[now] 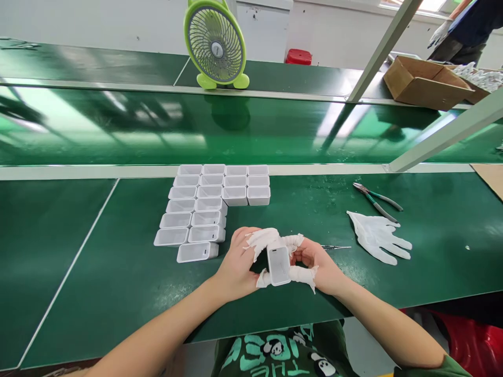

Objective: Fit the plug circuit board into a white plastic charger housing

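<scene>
A small white plastic box is held up between both hands, just above the table's near edge. My left hand closes on its left side, thumb low and fingers high. From the other side my right hand pinches it in the same way. White wrapping with ragged ends covers thumbs and fingertips on both hands. Rows of similar white boxes stand close together to the left and beyond, one box nearest my left hand. Partly behind my right hand lies a thin metal tool, its kind unclear.
Green-handled cutting pliers and a white glove lie to the right on the green table. A green fan and an open cardboard box stand on the raised shelf. Slanting metal posts rise at right. Another person stands behind.
</scene>
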A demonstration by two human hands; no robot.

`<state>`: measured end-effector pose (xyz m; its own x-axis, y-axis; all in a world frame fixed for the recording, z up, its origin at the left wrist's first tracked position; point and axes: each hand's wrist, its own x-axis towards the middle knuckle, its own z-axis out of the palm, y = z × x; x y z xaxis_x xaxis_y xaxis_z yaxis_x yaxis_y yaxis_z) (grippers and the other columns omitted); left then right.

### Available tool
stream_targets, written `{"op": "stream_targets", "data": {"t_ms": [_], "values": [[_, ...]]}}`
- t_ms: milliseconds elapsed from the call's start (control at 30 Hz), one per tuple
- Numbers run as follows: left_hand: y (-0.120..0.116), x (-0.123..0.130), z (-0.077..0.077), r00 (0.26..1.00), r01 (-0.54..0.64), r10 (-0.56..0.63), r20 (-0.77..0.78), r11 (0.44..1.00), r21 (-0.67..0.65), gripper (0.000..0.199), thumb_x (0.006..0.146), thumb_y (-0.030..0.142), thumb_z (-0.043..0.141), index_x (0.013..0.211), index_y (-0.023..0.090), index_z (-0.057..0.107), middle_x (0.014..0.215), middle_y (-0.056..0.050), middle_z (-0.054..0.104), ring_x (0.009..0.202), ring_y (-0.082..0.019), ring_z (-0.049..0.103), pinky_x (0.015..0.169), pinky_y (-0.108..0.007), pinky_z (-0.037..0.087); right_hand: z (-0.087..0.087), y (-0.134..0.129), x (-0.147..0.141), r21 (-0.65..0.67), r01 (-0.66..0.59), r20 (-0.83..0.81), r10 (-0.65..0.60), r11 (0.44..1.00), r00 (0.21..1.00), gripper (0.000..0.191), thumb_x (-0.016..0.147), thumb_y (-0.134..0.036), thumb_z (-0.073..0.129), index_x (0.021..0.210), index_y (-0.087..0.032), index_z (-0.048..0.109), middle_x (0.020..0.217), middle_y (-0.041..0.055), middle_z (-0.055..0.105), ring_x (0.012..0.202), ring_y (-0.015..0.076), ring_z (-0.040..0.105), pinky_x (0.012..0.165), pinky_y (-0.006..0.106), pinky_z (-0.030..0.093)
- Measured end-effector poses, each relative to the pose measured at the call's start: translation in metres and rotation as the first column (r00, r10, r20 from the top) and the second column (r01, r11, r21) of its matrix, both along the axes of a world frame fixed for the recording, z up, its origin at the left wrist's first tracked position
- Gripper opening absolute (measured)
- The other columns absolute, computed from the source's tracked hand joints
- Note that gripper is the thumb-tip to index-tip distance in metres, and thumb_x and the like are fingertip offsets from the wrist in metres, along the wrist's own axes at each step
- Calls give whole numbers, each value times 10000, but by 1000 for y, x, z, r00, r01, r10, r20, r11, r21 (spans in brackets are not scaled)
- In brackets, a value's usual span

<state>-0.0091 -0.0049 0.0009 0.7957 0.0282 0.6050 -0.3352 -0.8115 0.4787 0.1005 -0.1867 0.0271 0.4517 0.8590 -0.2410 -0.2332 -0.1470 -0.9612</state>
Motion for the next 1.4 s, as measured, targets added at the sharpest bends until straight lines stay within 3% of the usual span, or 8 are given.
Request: {"op": "stream_targets", "data": {"t_ms": [200, 600, 767, 933, 1233, 1400], "values": [[-2, -1, 0, 992, 33, -52, -114, 986, -166, 551, 801, 300, 671, 1318, 232, 492, 1133, -109, 673, 1026, -260, 638, 895, -401, 521, -2, -1, 0, 8, 6, -10, -6, 1000, 1000, 479, 699, -486, 844, 1028, -200, 646, 746, -25, 555, 645, 104, 477, 637, 268, 448], [-2, -3, -9, 984, 21, -62, -168, 972, -234, 512, 788, 221, 674, 1283, 221, 541, 1087, -95, 669, 999, -257, 642, 835, -386, 561, -6, 0, 1, -12, 10, -227, -13, 1000, 974, 620, 606, -421, 922, 1100, -225, 603, 812, -14, 598, 694, 123, 547, 633, 274, 483], [-4, -2, -10, 979, 18, -78, -190, 954, -299, 541, 754, 173, 671, 1280, 228, 555, 1115, -91, 684, 976, -249, 663, 823, -377, 562, -5, -1, 1, -37, 33, -226, -40, 999, 973, 620, 610, -384, 926, 1114, -226, 601, 794, -27, 589, 681, 117, 545, 623, 266, 477], [-5, 0, -7, 978, 27, -98, -186, 936, -351, 422, 777, 234, 665, 1192, 197, 593, 1008, -81, 696, 920, -238, 670, 790, -369, 571, -4, 0, 2, -3, 31, -238, -31, 1000, 971, 701, 628, -373, 921, 1205, -239, 546, 849, -14, 598, 761, 137, 578, 696, 296, 499], [-6, 1, -5, 971, 12, -103, -214, 923, -386, 440, 778, 167, 615, 1217, 193, 583, 1018, -78, 690, 943, -240, 687, 775, -349, 587, -3, -2, 1, -58, 50, -196, -61, 997, 979, 675, 653, -369, 903, 1216, -240, 553, 796, -30, 591, 716, 131, 554, 697, 308, 481], [-6, 2, -5, 975, 25, -112, -194, 915, -402, 346, 781, 164, 609, 1127, 190, 607, 975, -66, 684, 915, -223, 671, 771, -332, 574, -4, -2, 1, -65, 47, -182, -58, 997, 982, 685, 664, -393, 893, 1230, -232, 544, 812, -22, 597, 736, 138, 557, 734, 330, 488]]}}
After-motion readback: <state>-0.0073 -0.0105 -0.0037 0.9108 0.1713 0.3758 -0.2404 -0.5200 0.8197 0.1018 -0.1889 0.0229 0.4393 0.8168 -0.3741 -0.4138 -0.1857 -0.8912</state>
